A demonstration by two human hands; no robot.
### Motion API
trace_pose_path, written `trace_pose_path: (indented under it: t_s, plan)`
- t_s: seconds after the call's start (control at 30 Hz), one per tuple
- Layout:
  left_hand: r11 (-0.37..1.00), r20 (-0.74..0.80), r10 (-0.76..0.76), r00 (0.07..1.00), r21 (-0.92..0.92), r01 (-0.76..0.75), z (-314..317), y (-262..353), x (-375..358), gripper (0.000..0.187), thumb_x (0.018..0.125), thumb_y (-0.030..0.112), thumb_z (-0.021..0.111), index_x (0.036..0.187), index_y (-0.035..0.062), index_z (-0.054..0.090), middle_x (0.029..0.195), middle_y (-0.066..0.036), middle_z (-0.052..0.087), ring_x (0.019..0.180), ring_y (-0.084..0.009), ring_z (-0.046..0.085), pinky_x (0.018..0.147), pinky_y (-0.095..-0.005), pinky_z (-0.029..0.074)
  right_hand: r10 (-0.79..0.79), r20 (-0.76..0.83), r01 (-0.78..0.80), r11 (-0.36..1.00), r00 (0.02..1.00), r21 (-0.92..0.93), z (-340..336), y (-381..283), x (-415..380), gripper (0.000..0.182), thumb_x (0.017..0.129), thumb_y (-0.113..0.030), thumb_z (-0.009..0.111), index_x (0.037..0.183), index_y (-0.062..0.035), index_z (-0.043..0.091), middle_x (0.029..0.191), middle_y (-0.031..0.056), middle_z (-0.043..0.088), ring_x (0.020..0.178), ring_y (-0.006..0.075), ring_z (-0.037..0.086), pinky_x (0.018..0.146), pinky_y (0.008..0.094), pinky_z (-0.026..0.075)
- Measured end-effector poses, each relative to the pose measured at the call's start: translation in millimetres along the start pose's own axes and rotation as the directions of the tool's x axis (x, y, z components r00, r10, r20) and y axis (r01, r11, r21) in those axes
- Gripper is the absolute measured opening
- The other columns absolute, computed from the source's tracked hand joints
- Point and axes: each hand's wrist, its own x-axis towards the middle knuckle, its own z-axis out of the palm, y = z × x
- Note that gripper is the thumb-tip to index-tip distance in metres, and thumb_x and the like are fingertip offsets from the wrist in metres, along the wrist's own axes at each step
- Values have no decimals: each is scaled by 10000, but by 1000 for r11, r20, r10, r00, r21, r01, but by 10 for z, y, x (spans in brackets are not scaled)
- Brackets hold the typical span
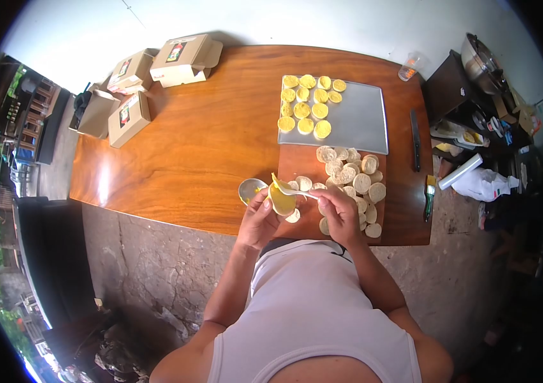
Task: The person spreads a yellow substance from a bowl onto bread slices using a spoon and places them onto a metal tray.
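Note:
My left hand (257, 222) grips a round bread slice (282, 203) whose upper face is coated in yellow spread. Between the fingers of my right hand (343, 218) is a pale spoon (299, 192), its tip over the slice with yellow spread around it. A small metal bowl (242, 190) with some yellow in it stands just beyond my left hand. Many plain round bread slices (361, 184) lie loosely on a reddish-brown board (289, 161), partly hidden by my hands. Behind the board, yellow-topped slices (301, 110) stand in rows on a metal tray (362, 116).
A knife (416, 142) and a green-handled brush (429, 198) lie along the right edge of the wooden table (201, 134). Several cardboard boxes (182, 60) sit at the far left. A clear plastic cup (410, 66) is at the back right, near a dark shelf with a metal bowl (479, 64).

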Motion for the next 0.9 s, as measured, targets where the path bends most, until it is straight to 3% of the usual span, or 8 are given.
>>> trace_pose_path:
  t_s: [0.13, 0.23, 0.4, 0.47, 0.53, 0.67, 0.73, 0.9]
  plan:
    - [1000, -55, -15, 998, -9, 14, -54, -34, -5, 502, 898, 303, 642, 1302, 66, 462, 1253, -113, 571, 1141, -244, 587, 967, -376, 511, -26, 87, 27, 1000, 996, -9, -28, -49, -3, 182, 955, -79, 519, 1052, -9, 657, 755, 44, 580, 620, 127, 476, 566, 259, 381]
    - [998, -42, -24, 999, -52, 22, -38, 23, -27, 496, 898, 294, 644, 1298, 64, 462, 1257, -117, 570, 1132, -242, 593, 956, -374, 520, 299, 237, -358, 894, 924, 270, -188, 72, -28, 193, 954, -77, 509, 1032, 30, 648, 745, -8, 537, 639, 55, 430, 583, 229, 370]
    - [992, 9, -63, 998, -107, 63, -23, 31, -29, 369, 902, 213, 645, 1229, 78, 542, 1250, -84, 574, 1154, -230, 572, 974, -402, 497, 96, 40, -100, 989, 995, 104, -100, -32, 6, 185, 952, -69, 523, 1073, 3, 644, 830, 49, 615, 688, 126, 506, 589, 280, 407]
    - [997, -1, -32, 999, -71, 32, -11, -23, -8, 430, 900, 247, 645, 1266, 74, 501, 1255, -98, 572, 1137, -234, 587, 969, -395, 508, -119, 108, 142, 962, 987, -235, -73, -85, 24, 177, 925, -40, 551, 1072, -11, 647, 772, 77, 577, 660, 179, 503, 579, 299, 406]
    - [999, -12, 2, 1000, -32, -2, -59, -49, 2, 493, 898, 281, 645, 1303, 70, 460, 1260, -113, 570, 1121, -238, 601, 963, -389, 518, -134, 81, 147, 969, 988, -196, -26, -125, 21, 190, 901, -16, 575, 1074, -27, 650, 726, 86, 543, 647, 208, 501, 573, 308, 405]
    - [1000, -50, 13, 999, -8, -14, -131, -53, 5, 471, 898, 288, 645, 1281, 74, 473, 1242, -105, 579, 1121, -245, 602, 967, -394, 512, 109, 167, -108, 994, 980, -19, -127, -41, -28, 175, 945, -64, 531, 1065, -17, 648, 734, 64, 559, 646, 147, 496, 578, 282, 400]
    - [1000, -47, 9, 999, -5, -9, -119, -33, -4, 467, 898, 290, 645, 1275, 75, 475, 1235, -102, 582, 1125, -245, 599, 970, -397, 508, 176, 65, -184, 972, 982, 143, -125, -15, -19, 185, 962, -77, 505, 1057, -17, 652, 723, 51, 552, 650, 120, 488, 588, 272, 395]
    - [1000, 33, -5, 999, -9, 5, 32, 6, 40, 478, 898, 291, 644, 1280, 63, 470, 1232, -108, 582, 1140, -249, 590, 986, -409, 493, -16, 67, 21, 996, 998, -81, -75, -29, 34, 179, 914, -21, 551, 1058, -27, 657, 773, 78, 589, 650, 178, 516, 594, 274, 411]
